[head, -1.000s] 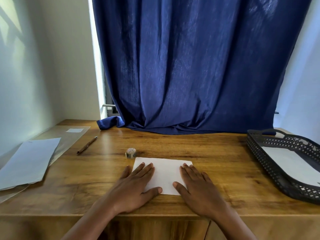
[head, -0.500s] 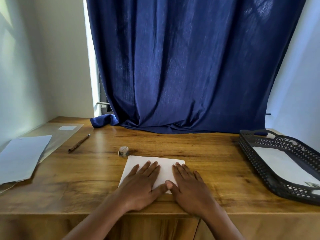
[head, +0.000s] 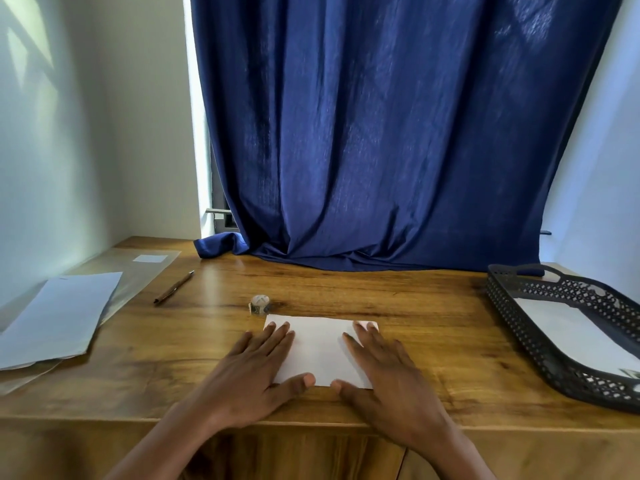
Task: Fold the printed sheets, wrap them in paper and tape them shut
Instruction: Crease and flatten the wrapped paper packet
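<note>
A folded white sheet point(head: 320, 348) lies flat on the wooden desk point(head: 415, 317) near its front edge. My left hand point(head: 249, 372) presses on the sheet's left part with straight, spread fingers. My right hand point(head: 388, 375) lies flat on its right part in the same way, and the two thumbs nearly meet at the sheet's near edge. Just behind the sheet's far left corner sits a small roll of tape point(head: 260, 304). A stack of white paper point(head: 59, 317) rests on a clear plastic sleeve point(head: 145, 271) at the desk's left end.
A brown pen point(head: 174, 287) lies between the paper stack and the tape. A black perforated tray point(head: 561, 327) holding a white sheet stands at the right end. A dark blue curtain point(head: 381, 150) hangs behind and pools on the desk's back edge.
Both hands have slid apart along the folded sheet, from touching at the middle to its left and right parts. The camera view shifted slightly.
</note>
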Demonstrator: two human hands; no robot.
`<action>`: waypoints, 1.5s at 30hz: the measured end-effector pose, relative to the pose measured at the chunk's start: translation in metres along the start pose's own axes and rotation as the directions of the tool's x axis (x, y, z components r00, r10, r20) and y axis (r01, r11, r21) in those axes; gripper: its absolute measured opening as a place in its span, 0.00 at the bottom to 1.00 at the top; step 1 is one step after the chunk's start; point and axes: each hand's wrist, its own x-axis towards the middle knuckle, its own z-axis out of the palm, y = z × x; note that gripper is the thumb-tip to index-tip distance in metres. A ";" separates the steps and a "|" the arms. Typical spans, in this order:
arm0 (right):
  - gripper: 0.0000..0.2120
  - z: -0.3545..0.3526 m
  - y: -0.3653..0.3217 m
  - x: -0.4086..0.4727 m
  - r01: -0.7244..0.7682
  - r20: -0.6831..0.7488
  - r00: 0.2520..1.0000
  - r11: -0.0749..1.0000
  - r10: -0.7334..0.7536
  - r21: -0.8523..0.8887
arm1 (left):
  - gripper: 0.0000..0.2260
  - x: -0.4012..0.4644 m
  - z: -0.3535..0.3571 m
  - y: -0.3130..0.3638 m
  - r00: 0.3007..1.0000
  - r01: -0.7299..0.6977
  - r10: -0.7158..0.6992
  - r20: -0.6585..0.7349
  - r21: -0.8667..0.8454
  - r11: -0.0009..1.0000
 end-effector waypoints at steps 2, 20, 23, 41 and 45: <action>0.46 -0.002 -0.003 -0.007 0.051 0.073 0.996 0.999 -0.051 0.007 | 0.49 -0.009 0.000 0.002 0.999 -0.042 0.042 0.012 0.022 0.999; 0.21 -0.048 -0.021 -0.061 0.234 -0.106 0.966 0.972 -0.235 -0.018 | 0.25 -0.088 -0.030 0.019 0.974 -0.191 0.184 -0.136 -0.043 0.981; 0.12 -0.091 -0.027 -0.051 0.220 -0.049 0.975 0.970 -0.216 0.103 | 0.15 -0.090 -0.065 0.023 0.978 -0.182 0.151 -0.146 -0.234 0.955; 0.12 -0.084 0.005 0.054 0.083 -0.077 0.994 0.995 -0.079 0.052 | 0.18 0.021 -0.076 -0.023 0.977 -0.128 0.088 -0.194 -0.201 0.971; 0.18 -0.049 0.008 0.042 0.113 -0.069 0.991 0.991 -0.118 -0.075 | 0.20 0.015 -0.045 -0.019 0.974 -0.130 0.122 -0.191 -0.032 0.991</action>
